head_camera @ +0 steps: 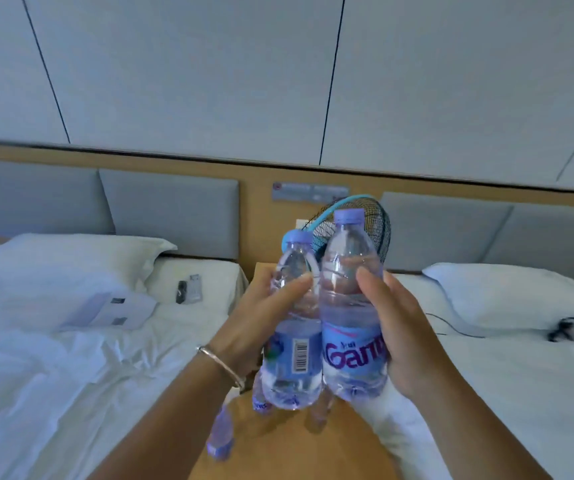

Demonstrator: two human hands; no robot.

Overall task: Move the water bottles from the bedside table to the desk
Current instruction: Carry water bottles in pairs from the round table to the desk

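Water bottles: two were held up side by side above the bedside table (278, 441), between two beds. The left hand (261, 320) was curled around the left bottle (292, 327), thumb across its front, with a bangle (221, 365) at the wrist. The right hand (396, 327) was wrapped around the right bottle (349, 306), thumb pressed on the upper body and palm against the label. Both bottles stood near upright, caps on, their sides touching or nearly so. Further bottles (221, 431) appeared low beneath the left forearm; they were blurred, and whether they stood on the table or were carried could not be told. A mesh fan (372, 223) stood behind the bottles at the back of the table. Papers (112, 310) and a small dark object lay on the left bed (71, 358); a dark item with a cord lay on the right bed (486, 375). The desk was not in view.

Assessment: the lift looked complete and the carry was the step in hand. For a sound carry, both grips should stay firm around the mid-body, since thin plastic yields and may slip. The bottles should be kept upright and drawn clear of the fan before turning toward the desk
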